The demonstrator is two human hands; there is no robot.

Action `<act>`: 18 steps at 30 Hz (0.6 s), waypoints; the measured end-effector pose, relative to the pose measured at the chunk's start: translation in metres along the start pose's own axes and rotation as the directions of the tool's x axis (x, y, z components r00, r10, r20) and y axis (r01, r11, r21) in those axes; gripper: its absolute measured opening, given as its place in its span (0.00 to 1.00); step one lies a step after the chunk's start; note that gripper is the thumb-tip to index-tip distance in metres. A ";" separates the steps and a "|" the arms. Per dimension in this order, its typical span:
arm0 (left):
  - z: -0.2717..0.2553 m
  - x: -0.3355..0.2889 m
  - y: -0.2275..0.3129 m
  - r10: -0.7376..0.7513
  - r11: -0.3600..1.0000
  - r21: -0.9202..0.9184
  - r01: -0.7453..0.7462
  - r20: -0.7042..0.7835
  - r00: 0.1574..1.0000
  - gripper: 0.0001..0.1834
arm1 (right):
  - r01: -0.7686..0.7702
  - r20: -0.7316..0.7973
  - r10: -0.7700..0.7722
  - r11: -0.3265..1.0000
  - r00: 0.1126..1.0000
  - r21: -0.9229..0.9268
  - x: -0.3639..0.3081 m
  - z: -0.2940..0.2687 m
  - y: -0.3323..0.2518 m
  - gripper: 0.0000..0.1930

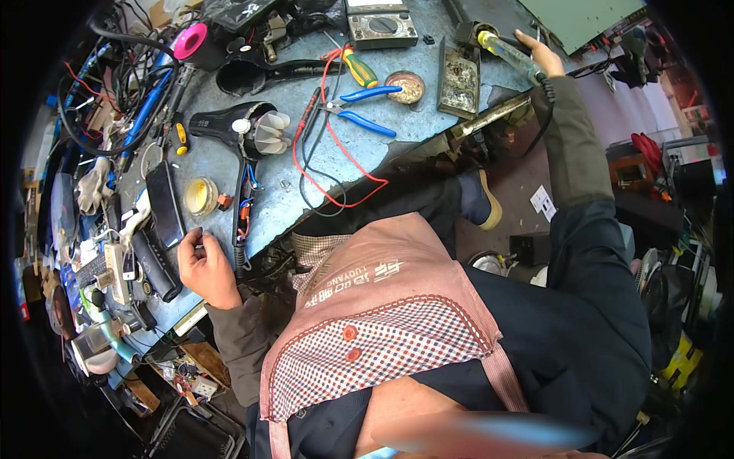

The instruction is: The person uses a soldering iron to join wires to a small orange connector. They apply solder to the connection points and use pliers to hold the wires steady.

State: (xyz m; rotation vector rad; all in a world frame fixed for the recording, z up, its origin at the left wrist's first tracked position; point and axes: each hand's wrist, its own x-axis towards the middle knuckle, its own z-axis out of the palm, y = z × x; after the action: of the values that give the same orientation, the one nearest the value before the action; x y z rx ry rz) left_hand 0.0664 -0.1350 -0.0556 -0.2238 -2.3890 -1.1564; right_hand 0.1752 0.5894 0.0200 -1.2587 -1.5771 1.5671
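My left hand [206, 268] rests at the bench's near edge, fingers loosely curled, with nothing visible in them. Beside it lies an opened black hair dryer [222, 131], wires bare along its handle, and a round tub of yellowish paste [200, 196]. Far to the right, my right hand [544, 57] is stretched out by a soldering iron [506, 56] with a clear yellowish handle. One digit points outward; the others are partly hidden. The iron's tip end meets a dark stand [466, 32], and its black cord hangs over the edge.
Mid-bench lie blue-handled cutters [359, 121], a green-yellow screwdriver [359, 69], red and black test leads [335, 141], and a small round dish [405, 87]. Behind are a multimeter [382, 27] and a metal tray [459, 80]. A dark phone [164, 203] and tangled cables crowd the left.
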 end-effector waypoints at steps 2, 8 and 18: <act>-0.002 -0.002 0.001 -0.032 0.999 -0.010 0.032 -0.001 0.999 0.08 | 0.006 -0.089 -0.001 0.998 0.996 0.058 -0.011 -0.017 0.023 0.36; -0.001 -0.002 0.006 -0.045 0.998 -0.042 0.045 0.006 0.999 0.08 | -0.028 -0.063 0.043 0.974 0.997 0.226 -0.008 -0.035 0.051 0.32; 0.000 0.003 0.005 0.129 0.990 0.059 -0.128 -0.014 0.991 0.08 | 0.121 -0.361 -0.078 0.988 0.929 0.098 -0.008 -0.040 0.023 0.23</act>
State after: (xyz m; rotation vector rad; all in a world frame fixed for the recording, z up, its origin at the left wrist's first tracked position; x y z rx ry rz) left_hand 0.0652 -0.1317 -0.0508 -0.3421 -2.3516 -1.0244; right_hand 0.2192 0.5958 0.0053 -1.2906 -1.2766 1.2641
